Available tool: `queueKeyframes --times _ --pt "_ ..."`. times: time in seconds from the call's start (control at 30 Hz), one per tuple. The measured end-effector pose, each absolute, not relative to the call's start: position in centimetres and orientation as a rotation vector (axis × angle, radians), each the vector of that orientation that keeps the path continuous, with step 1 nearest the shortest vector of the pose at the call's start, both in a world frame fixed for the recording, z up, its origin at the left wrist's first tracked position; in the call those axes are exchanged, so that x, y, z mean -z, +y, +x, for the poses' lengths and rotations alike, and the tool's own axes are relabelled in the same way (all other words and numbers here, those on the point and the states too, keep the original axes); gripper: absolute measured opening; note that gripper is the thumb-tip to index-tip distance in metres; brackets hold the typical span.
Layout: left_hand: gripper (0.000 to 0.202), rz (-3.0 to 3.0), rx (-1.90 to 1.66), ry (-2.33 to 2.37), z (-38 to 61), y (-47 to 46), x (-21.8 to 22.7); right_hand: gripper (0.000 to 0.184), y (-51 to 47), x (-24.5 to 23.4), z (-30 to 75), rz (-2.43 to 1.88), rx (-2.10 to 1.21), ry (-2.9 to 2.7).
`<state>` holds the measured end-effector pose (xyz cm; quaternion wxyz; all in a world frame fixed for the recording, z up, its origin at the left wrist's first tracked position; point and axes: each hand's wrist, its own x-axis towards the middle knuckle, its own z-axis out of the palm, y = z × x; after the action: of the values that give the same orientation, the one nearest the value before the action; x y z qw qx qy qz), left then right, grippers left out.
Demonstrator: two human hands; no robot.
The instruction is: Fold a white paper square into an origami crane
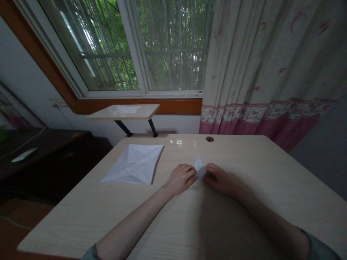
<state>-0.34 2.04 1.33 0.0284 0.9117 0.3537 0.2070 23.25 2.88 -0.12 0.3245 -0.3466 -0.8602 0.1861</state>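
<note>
I have the small folded paper (200, 171) between my two hands, over the middle of the desk (159, 231) and nearer its far edge than its near one. My left hand (181, 178) comes in from the left, its grip together on the left edge of the paper, fingers bent and knuckles up. My right hand (218, 178) meets it from the other side, its grip together on the right edge, with the fingers curled over. Between them the white paper shows a broad lower part and narrow points rising away from me; the exact folds are too small to make out. Well to the left of my left hand a large white sheet (135, 164) lies spread out, creased across its surface, one edge a little raised over a shadow. Behind it, a raised shelf (148, 113) stands on dark legs at the far left corner, with a crumpled white piece (126, 109) on top. A round hole (209, 139) sits near the far edge, beyond my hands. Further back are a barred window (173, 47) with greenery outside and, to its right, a flowered curtain (244, 72) with a pink lower band.
</note>
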Motion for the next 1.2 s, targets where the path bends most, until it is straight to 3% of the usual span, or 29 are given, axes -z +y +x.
queueKeyframes --times 0.7,0.83,0.9,1.07,1.2 --pt "0.032 2.737 -0.72 0.99 -0.4 1.9 -1.5 0.014 2.1 -0.5 22.8 -0.866 -0.551 -2.298" --pt "0.026 2.688 -0.699 1.046 -0.3 1.9 -1.3 0.012 2.1 -0.6 22.7 -0.872 -0.56 -2.239" --pt "0.024 2.625 -0.723 1.114 -0.3 1.9 -1.1 0.016 2.1 -0.6 22.7 -0.87 -0.555 -2.213" --pt "0.058 2.553 -0.824 1.155 -0.3 1.9 -1.0 0.038 2.2 -0.1 22.6 -0.917 -0.565 -2.144" --pt "0.055 2.679 -0.79 1.088 -0.3 2.0 -1.2 0.05 2.5 0.7 22.7 -0.938 -0.554 -2.146"
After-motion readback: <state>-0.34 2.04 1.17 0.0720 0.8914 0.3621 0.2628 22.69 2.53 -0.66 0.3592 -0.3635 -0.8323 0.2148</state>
